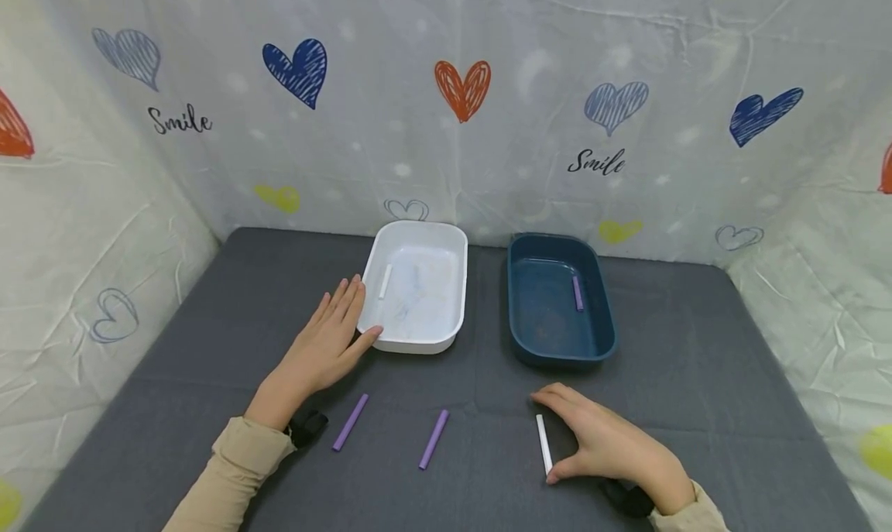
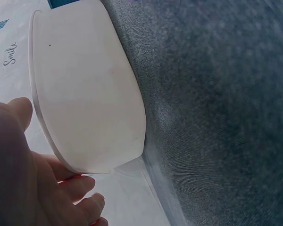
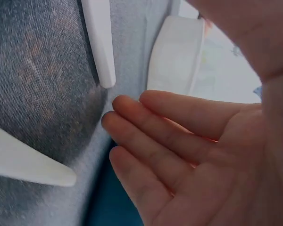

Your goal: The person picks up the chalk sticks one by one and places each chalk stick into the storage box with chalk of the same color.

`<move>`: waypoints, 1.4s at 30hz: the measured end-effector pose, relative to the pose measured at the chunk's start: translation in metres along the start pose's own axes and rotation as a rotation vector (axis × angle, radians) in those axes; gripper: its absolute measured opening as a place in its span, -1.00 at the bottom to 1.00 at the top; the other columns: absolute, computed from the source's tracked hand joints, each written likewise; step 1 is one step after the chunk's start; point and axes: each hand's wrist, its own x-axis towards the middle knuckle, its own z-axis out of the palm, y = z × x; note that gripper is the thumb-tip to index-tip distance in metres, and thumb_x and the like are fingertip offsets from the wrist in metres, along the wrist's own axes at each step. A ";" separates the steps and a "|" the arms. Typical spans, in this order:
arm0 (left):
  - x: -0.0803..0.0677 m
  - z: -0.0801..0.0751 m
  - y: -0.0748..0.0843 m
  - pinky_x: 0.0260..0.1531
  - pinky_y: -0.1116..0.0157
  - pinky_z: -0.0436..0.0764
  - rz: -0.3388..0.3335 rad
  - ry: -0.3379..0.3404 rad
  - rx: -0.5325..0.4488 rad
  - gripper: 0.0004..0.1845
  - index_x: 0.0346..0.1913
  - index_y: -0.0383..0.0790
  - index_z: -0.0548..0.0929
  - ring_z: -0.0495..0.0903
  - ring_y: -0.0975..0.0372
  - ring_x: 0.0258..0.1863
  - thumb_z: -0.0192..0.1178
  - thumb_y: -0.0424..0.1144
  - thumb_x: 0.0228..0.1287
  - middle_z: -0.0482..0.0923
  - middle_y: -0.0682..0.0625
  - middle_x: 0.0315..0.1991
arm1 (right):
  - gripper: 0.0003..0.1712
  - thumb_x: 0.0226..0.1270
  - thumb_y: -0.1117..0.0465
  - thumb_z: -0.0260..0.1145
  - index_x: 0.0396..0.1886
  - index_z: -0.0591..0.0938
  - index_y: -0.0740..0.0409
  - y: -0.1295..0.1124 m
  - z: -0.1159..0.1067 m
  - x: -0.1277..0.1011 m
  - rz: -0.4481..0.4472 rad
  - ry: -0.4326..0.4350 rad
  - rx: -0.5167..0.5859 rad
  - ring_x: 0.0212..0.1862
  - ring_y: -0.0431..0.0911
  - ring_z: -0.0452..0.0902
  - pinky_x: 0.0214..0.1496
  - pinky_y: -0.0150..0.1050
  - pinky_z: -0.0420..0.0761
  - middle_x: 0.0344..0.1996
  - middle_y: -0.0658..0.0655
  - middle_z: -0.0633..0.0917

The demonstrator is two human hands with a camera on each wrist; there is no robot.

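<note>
My left hand point(image 1: 344, 315) lies flat on the grey table, its straight fingers touching the near left corner of a white tray point(image 1: 418, 344); the left wrist view shows the tray's wall point(image 2: 85, 94) beside that hand point(image 2: 19, 165). A white stick point(image 1: 385, 281) lies inside the tray. My right hand point(image 1: 578, 435) is cupped loosely beside a white stick point(image 1: 543, 443) on the table, with the thumb at the stick's near end. In the right wrist view the fingers point(image 3: 170, 136) are relaxed and apart from this stick point(image 3: 99, 42).
A dark blue tray point(image 1: 557, 354) with one purple stick point(image 1: 578, 293) in it stands to the right of the white one. Two purple sticks point(image 1: 350, 422) point(image 1: 433, 439) lie between my hands. Heart-printed cloth walls point(image 1: 460, 129) enclose the table on three sides.
</note>
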 end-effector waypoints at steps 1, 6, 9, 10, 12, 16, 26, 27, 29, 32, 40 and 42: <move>0.000 0.000 0.000 0.49 -0.06 -0.20 0.001 0.002 0.000 -0.12 0.56 -0.41 -0.16 -0.28 -0.05 0.56 -0.19 0.20 0.56 -0.25 -0.27 0.58 | 0.05 -0.11 -0.12 0.65 0.36 0.44 0.19 0.000 0.001 0.000 -0.001 -0.002 -0.002 0.21 -0.19 0.41 0.23 -0.13 0.51 0.24 -0.05 0.45; 0.002 0.003 0.001 0.49 -0.07 -0.17 0.005 0.014 0.002 -0.13 0.56 -0.40 -0.17 -0.26 -0.06 0.56 -0.19 0.19 0.56 -0.26 -0.26 0.59 | 0.06 -0.17 -0.04 0.69 0.36 0.44 0.20 -0.004 0.003 0.001 0.002 -0.011 -0.016 0.21 -0.18 0.40 0.22 -0.13 0.51 0.24 -0.05 0.42; 0.003 0.005 0.001 0.49 -0.06 -0.18 0.007 0.017 -0.003 -0.12 0.56 -0.40 -0.18 -0.25 -0.06 0.56 -0.19 0.20 0.55 -0.27 -0.24 0.59 | 0.06 -0.18 -0.02 0.70 0.35 0.44 0.19 -0.006 0.004 0.001 0.008 -0.015 -0.030 0.21 -0.17 0.39 0.21 -0.13 0.52 0.24 -0.05 0.42; 0.003 0.006 0.001 0.49 -0.06 -0.18 0.008 0.019 -0.003 -0.11 0.56 -0.40 -0.18 -0.25 -0.06 0.56 -0.19 0.21 0.55 -0.27 -0.24 0.59 | 0.05 -0.18 -0.01 0.70 0.35 0.44 0.19 -0.007 0.004 0.001 0.008 -0.016 -0.035 0.21 -0.17 0.39 0.20 -0.12 0.52 0.23 -0.05 0.42; 0.004 0.007 0.000 0.49 -0.07 -0.17 0.015 0.021 -0.006 -0.10 0.56 -0.41 -0.18 -0.25 -0.07 0.56 -0.18 0.21 0.55 -0.27 -0.25 0.59 | 0.03 -0.17 0.00 0.69 0.34 0.45 0.18 -0.008 0.005 0.000 0.010 -0.016 -0.042 0.20 -0.16 0.40 0.19 -0.12 0.53 0.22 -0.05 0.43; 0.006 0.008 0.000 0.48 -0.10 -0.13 0.028 0.025 -0.005 -0.08 0.55 -0.44 -0.16 -0.24 -0.08 0.56 -0.15 0.23 0.53 -0.27 -0.28 0.58 | -0.01 -0.13 0.01 0.68 0.33 0.46 0.18 -0.008 0.005 0.000 0.014 -0.018 -0.050 0.19 -0.16 0.40 0.18 -0.12 0.53 0.20 -0.05 0.43; 0.015 0.007 0.000 0.48 -0.07 -0.14 0.059 0.010 0.001 -0.08 0.55 -0.44 -0.11 -0.24 -0.07 0.56 -0.12 0.22 0.52 -0.27 -0.25 0.59 | -0.12 -0.04 0.06 0.64 0.30 0.50 0.18 -0.007 0.009 0.000 0.016 -0.016 -0.048 0.15 -0.18 0.43 0.15 -0.14 0.55 0.15 -0.05 0.45; 0.015 0.007 0.000 0.48 -0.07 -0.14 0.061 0.006 0.004 -0.08 0.55 -0.44 -0.11 -0.24 -0.07 0.56 -0.13 0.22 0.52 -0.28 -0.25 0.59 | -0.13 -0.03 0.06 0.64 0.30 0.50 0.18 -0.007 0.009 0.000 0.017 -0.017 -0.046 0.15 -0.18 0.43 0.15 -0.14 0.55 0.15 -0.05 0.45; 0.015 0.007 -0.001 0.49 -0.06 -0.15 0.064 0.003 0.003 -0.08 0.55 -0.44 -0.12 -0.25 -0.07 0.56 -0.14 0.23 0.52 -0.29 -0.25 0.59 | -0.13 -0.03 0.06 0.64 0.30 0.50 0.18 -0.007 0.010 0.000 0.016 -0.018 -0.046 0.15 -0.18 0.42 0.16 -0.15 0.55 0.15 -0.05 0.45; 0.014 0.006 -0.002 0.49 -0.06 -0.17 0.062 0.006 0.003 -0.09 0.55 -0.43 -0.14 -0.27 -0.07 0.56 -0.15 0.23 0.53 -0.31 -0.24 0.59 | -0.13 -0.03 0.06 0.64 0.30 0.50 0.19 -0.008 0.009 0.002 0.012 -0.016 -0.054 0.16 -0.17 0.42 0.16 -0.14 0.55 0.16 -0.04 0.46; 0.015 0.005 -0.001 0.48 -0.09 -0.16 0.063 0.011 -0.013 -0.09 0.55 -0.44 -0.13 -0.28 -0.06 0.56 -0.15 0.22 0.53 -0.30 -0.25 0.59 | -0.14 -0.01 0.07 0.63 0.30 0.50 0.21 -0.009 0.005 0.004 0.012 -0.031 -0.059 0.17 -0.15 0.44 0.16 -0.13 0.56 0.17 -0.01 0.47; 0.015 0.005 -0.001 0.48 -0.09 -0.16 0.060 0.014 -0.011 -0.09 0.55 -0.45 -0.13 -0.28 -0.06 0.56 -0.15 0.22 0.53 -0.30 -0.25 0.59 | -0.14 -0.01 0.07 0.63 0.30 0.50 0.21 -0.009 0.004 0.004 0.015 -0.027 -0.061 0.17 -0.15 0.44 0.16 -0.13 0.55 0.17 -0.01 0.47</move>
